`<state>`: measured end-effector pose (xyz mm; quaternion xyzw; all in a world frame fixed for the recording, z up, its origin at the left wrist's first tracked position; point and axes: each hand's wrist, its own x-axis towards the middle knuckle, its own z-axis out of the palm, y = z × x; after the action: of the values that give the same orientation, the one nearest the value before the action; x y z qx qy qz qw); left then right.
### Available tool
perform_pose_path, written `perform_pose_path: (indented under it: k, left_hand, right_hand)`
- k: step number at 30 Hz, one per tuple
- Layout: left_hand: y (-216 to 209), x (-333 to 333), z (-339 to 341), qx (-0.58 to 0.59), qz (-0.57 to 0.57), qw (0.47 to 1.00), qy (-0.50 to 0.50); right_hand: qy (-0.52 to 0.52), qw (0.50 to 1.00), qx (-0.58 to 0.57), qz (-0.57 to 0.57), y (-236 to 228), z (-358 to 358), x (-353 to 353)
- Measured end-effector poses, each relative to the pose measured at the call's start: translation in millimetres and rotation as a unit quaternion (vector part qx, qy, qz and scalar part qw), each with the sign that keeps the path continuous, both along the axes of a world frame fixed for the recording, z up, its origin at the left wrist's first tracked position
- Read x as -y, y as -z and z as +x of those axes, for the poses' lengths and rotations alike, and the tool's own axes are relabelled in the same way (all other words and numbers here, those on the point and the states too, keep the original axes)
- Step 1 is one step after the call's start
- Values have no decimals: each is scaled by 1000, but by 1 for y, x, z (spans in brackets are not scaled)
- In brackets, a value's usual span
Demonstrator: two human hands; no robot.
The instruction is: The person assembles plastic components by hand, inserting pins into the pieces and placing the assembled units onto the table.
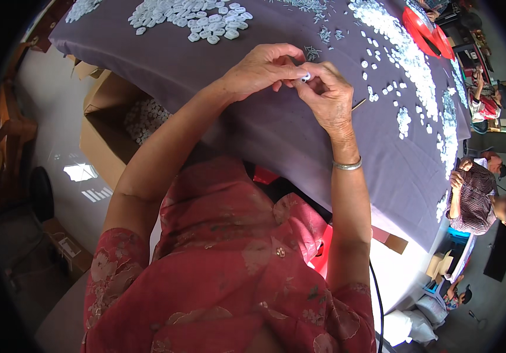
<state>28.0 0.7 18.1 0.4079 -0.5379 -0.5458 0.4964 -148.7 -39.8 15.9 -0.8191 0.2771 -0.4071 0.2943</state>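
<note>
Over the grey tablecloth, both hands meet at a small white plastic piece [306, 77] with a dark spot on it. My left hand [261, 72] is closed, pinching the piece from the left with thumb and fingers. From the other side, my right hand [330, 97] grips the same piece between thumb and forefinger, its other fingers curled. A thin brass-coloured rod [359, 105] shows just right of my right hand; whether it lies on the cloth or is held, I cannot tell. Close beyond the fingers is a little pile of small grey metal pins or screws [312, 53].
White plastic parts [214, 25] are heaped at the far left, and many smaller white pieces [415, 65] spread along the right. A red tray [420, 36] stands at the far right. Below the table's left edge, an open cardboard box [103, 126] holds white parts. Other people sit rightward.
</note>
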Motion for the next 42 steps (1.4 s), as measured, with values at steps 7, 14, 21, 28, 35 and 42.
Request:
perform_pose_path:
  k: [7, 14, 21, 28, 35, 42]
  left_hand:
    - [4, 1, -1, -1, -17, 1000, -20]
    - [5, 1, -2, 4, -3, 1000, -12]
    - [3, 2, 4, 0, 13, 999, 33]
    - [3, 1, 7, -37, 54, 995, 71]
    - [1, -3, 2, -58, 64, 995, 49]
    - [0, -3, 1, -62, 69, 995, 43]
  right_hand:
    - [23, 999, -17, -38, -4, 6, -6]
    - [21, 986, -106, -127, -4, 6, -5]
    - [15, 965, -190, -181, 0, 3, -3]
    - [21, 961, -202, -189, 1, 3, -6]
    - [5, 966, -208, -156, 0, 2, -5]
    - [6, 966, -206, -154, 1, 3, -5]
